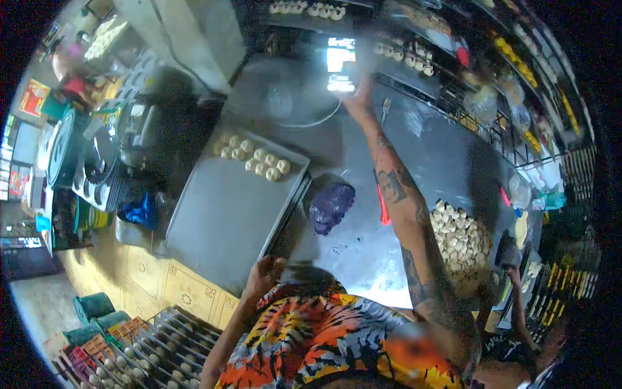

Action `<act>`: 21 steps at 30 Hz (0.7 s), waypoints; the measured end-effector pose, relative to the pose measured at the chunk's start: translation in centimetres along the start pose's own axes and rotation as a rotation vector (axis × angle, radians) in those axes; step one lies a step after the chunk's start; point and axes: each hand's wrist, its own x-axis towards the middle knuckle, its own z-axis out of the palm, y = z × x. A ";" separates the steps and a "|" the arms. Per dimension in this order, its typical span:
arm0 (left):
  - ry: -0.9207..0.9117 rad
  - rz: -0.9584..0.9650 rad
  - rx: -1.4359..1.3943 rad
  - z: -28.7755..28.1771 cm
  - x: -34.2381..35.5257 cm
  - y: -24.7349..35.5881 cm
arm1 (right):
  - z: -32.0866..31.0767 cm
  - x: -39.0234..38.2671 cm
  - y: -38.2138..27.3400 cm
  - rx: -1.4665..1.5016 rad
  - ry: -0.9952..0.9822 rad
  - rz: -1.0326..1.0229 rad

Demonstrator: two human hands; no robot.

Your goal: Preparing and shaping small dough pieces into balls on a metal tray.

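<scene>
My right arm stretches far forward over the metal worktable [363,253]. My right hand [356,98] is closed on a phone [341,61] with a brightly lit screen. By the near edge of a large flat baking tray [220,214], my left hand [265,271] has its fingers curled; what they hold, if anything, is hidden. Rows of round dough balls [259,159] sit at the tray's far end. A purple mound [332,206], perhaps filling or dough, lies right of the tray. Beside my right forearm is a red-handled tool [383,204], partly hidden.
A pile of pale dough pieces [460,243] lies on the right. Another person's hand [513,275] is beyond it. Racks of trays [414,55] line the far side, and a rack with dough balls [152,353] stands at lower left. A dark machine [168,123] is at left.
</scene>
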 end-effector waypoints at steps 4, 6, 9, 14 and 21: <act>-0.025 0.084 -0.052 1.1 -0.6 1.8 | -3.3 1.4 5.8 -0.103 0.064 0.060; 0.001 0.107 -0.065 0.7 -1.7 1.4 | -2.5 1.3 4.8 -0.039 -0.027 0.171; 0.020 0.033 -0.178 1.1 -2.9 0.6 | -3.5 2.6 5.6 -0.174 -0.013 0.039; 0.059 -0.007 -0.210 0.9 -4.1 1.4 | -2.9 2.6 5.2 -0.268 -0.062 0.029; 0.065 -0.012 -0.212 1.0 -4.4 3.8 | -3.4 2.6 4.2 -0.317 -0.032 0.093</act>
